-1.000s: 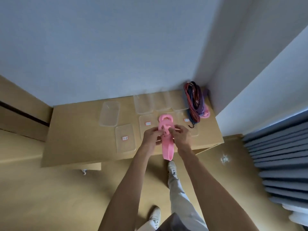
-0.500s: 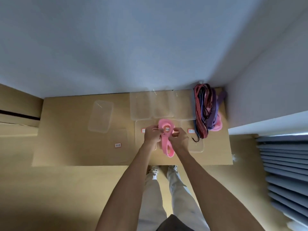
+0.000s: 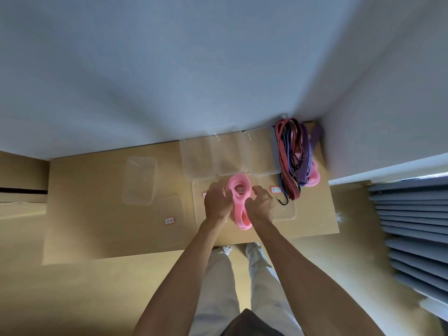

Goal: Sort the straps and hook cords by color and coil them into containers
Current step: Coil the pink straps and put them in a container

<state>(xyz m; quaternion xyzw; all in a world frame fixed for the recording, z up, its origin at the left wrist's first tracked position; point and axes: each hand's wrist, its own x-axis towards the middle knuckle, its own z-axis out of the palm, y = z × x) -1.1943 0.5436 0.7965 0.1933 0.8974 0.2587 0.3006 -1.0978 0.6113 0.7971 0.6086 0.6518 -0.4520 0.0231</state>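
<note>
Two hands coil the pink strap [image 3: 238,190] above the desk [image 3: 97,214]: left hand [image 3: 216,202] grips the loops, right hand [image 3: 260,204] pinches the tail. Next, probably wind the hanging end, then drop it into a container [image 3: 198,158] at twelve o'clock.

Tan wooden table [image 3: 101,214], pale grey wall [image 3: 169,69], grey slatted blinds [image 3: 412,234], tan floor [image 3: 60,299]

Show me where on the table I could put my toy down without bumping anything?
The bare table on the left, between its left edge and the lone clear container, is free. So is the front strip below the flat lid. The right is crowded: both hands hold the pink strap, beside the strap pile.
</note>
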